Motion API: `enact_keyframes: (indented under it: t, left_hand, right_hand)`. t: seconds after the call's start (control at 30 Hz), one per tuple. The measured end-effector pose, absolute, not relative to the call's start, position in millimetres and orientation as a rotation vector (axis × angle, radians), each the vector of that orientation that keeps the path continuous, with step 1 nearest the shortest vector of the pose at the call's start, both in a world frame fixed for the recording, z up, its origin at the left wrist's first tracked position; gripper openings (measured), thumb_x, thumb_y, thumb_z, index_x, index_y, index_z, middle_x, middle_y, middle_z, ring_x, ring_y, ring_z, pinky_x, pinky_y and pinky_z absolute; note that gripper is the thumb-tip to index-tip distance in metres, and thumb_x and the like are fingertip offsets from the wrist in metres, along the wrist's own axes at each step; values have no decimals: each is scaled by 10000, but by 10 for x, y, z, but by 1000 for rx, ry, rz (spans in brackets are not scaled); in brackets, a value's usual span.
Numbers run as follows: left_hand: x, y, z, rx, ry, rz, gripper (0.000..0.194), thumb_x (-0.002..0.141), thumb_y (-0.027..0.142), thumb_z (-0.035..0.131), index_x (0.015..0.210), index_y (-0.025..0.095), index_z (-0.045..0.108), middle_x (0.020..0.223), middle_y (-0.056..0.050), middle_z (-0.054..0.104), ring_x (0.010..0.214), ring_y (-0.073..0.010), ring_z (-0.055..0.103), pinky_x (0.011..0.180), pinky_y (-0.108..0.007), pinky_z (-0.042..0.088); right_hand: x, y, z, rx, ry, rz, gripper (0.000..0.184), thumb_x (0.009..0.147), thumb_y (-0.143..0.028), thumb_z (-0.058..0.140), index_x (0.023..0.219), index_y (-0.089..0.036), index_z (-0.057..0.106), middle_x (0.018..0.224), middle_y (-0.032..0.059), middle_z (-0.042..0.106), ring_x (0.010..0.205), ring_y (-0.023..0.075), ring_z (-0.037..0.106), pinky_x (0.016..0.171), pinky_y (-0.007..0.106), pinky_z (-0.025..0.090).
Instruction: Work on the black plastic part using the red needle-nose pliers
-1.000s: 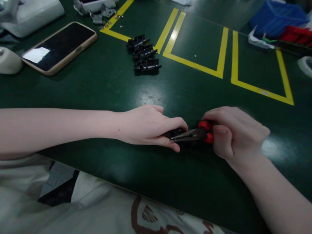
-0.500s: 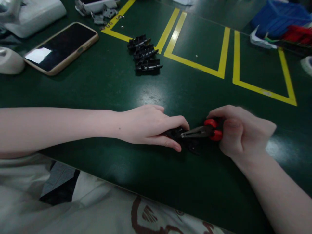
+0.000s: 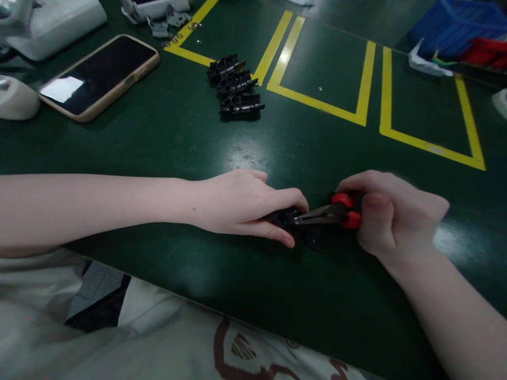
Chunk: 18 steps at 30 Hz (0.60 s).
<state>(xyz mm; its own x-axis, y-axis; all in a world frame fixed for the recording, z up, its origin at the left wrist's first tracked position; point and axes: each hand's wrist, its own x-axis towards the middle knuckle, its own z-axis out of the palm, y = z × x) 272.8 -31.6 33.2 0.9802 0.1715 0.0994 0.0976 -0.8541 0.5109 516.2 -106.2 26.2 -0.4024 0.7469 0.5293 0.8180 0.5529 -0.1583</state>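
Note:
My left hand [image 3: 253,206] is closed on a black plastic part [image 3: 282,215] low over the green table, thumb on the near side and fingers on the far side. Much of that part is hidden under the hand. In my right hand [image 3: 392,211] are needle-nose pliers [image 3: 322,215] with red handles, and the fingers are wrapped round the grips. The plier tips point left and meet the black part between my left thumb and forefinger. What the jaws grip is too small to tell. A dark curved piece [image 3: 315,241] shows just below the pliers.
Three black plastic parts [image 3: 241,104] lie in a row beyond my left hand. Left of them is a phone [image 3: 103,76] beside a white rounded object [image 3: 18,98]. Yellow tape [image 3: 317,105] marks the table. A blue bin [image 3: 455,29] stands at the far right; small metal pieces [image 3: 168,24] lie at the back.
Both hands, the black part and the pliers keep almost the same place. The view has shifted very slightly.

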Motion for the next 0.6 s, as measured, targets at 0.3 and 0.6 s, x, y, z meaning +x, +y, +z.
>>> enact_keyframes:
  t: [0.3, 0.6]
  left_hand:
    - [2725, -316, 332, 2556, 170, 195, 411, 925, 450, 634, 1193, 154, 532, 939, -5, 705, 646, -134, 540, 644, -265, 346]
    - [2727, -332, 328, 2555, 209, 193, 401, 913, 447, 650, 1185, 172, 542, 920, -1, 702, 670, -133, 562, 645, -261, 342]
  right_hand:
    - [5157, -1090, 274, -1261, -2242, -146, 378, 1007, -296, 336, 761, -159, 587, 645, 23, 598, 571, 101, 545, 522, 245, 386]
    - [5164, -1087, 248, -1273, -2223, -145, 415, 1014, -309, 322, 760, -137, 601, 653, 37, 607, 597, 104, 553, 545, 250, 393]
